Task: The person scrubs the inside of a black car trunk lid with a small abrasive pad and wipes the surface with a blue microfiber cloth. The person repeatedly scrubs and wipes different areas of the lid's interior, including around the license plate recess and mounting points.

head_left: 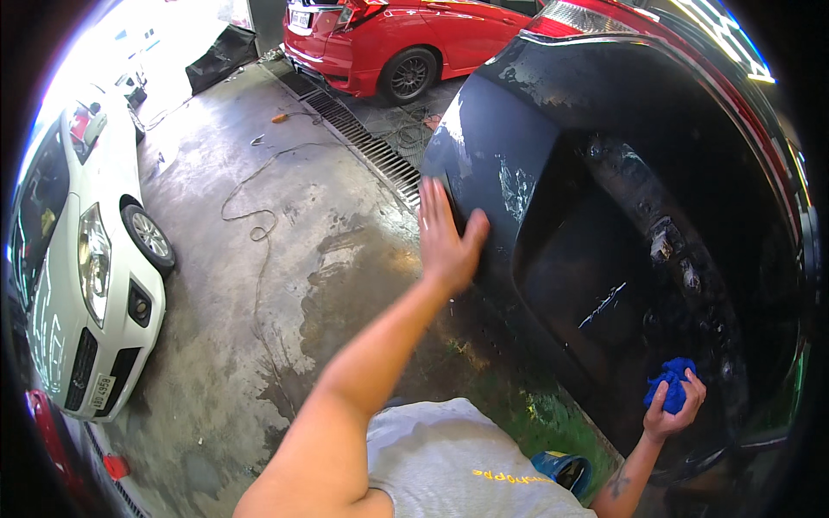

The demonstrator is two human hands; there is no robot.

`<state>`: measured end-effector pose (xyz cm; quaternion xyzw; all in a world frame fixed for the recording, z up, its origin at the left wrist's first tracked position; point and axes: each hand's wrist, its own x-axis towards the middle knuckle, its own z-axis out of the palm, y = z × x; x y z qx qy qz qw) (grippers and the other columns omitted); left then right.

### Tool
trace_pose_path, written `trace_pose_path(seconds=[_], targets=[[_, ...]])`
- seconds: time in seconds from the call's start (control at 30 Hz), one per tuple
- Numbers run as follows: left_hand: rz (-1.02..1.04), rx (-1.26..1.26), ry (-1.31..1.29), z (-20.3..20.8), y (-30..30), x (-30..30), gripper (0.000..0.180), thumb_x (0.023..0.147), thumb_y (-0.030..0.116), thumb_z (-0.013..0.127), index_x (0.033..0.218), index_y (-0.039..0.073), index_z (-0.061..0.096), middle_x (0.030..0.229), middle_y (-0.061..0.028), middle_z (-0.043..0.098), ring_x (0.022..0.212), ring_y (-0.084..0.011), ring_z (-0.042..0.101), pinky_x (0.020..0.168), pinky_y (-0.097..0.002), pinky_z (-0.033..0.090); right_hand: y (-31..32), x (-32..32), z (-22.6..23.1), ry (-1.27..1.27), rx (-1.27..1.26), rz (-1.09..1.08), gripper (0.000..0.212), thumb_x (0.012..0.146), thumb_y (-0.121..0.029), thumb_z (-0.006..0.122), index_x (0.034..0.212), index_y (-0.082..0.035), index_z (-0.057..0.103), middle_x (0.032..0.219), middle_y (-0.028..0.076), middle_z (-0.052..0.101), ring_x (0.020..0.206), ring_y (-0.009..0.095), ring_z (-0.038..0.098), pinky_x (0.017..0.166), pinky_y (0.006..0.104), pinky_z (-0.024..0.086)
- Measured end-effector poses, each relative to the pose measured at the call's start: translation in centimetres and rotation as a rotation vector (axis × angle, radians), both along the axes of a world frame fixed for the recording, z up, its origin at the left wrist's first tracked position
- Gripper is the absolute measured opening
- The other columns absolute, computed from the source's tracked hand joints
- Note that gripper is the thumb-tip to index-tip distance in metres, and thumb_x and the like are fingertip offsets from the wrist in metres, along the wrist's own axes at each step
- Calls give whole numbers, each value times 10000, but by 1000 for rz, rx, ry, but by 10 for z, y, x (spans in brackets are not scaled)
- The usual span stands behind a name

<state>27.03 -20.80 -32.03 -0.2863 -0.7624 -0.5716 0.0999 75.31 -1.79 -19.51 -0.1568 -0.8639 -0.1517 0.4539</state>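
Stained concrete floor [207,354] all around, left hand [451,250] spread open at the dark car's [596,268] edge, and, well apart, right hand [675,416] clutching blue cloth [668,382]!

Dressed in a light grey top [423,457], matte, lightly creased over the torso. Printed right of the middle with a short row of small yellow letters [505,475]. Cut away at the left shoulder, apparently sleeveless there, with a narrow edge along the armhole. Bare down the left arm [332,423] to the left hand [449,249]; fitted there with a slim, pale ring [424,224] on one finger. Marked on the right forearm [637,466] with a dark tattoo [618,483], too small to read in detail. Bare likewise at the right hand [676,414].
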Motion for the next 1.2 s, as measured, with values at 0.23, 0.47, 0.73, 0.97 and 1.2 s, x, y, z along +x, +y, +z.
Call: trace_pose_path(seconds=[0.23,0.47,0.73,0.97,1.2], targets=[[-308,-90,420,-49,-45,-37,1088,1067,658,569,1754,-68,141,1825,-333,149,1716,-474,107,1379,-565,118,-3,1,0,16,3,-69,281,965,-209,792,1078,8,652,1202,238,725,1108,418,681,1026,536,533],[-305,-104,438,50,-2,-116,1050,1059,639,596,1733,-74,222,1807,-329,213,1693,-479,195,1376,-554,171,-5,-9,-1,8,-33,-156,280,960,-223,791,1068,-2,657,1219,230,725,1138,420,675,1032,532,523],[-436,-132,534,-26,-46,-63,1115,1066,698,533,1756,-73,118,1834,-328,117,1715,-488,91,1375,-584,96,-15,-12,3,4,-36,-186,319,954,-278,791,1050,-10,648,1203,219,718,1121,417,669,1013,526,517],[-308,-115,492,124,44,-136,999,1103,634,524,1726,-86,224,1817,-302,218,1708,-433,169,1392,-503,137,-10,-21,4,2,-21,-181,301,958,-258,787,1057,-14,642,1191,216,715,1115,411,667,1010,530,520],[-418,-250,311,-10,-41,62,1167,1068,671,541,1715,-165,45,1785,-444,39,1695,-564,1,1364,-638,28,-16,-8,0,-3,-39,-232,373,979,-306,793,1190,-18,685,1372,238,700,1259,449,648,1107,548,488]])
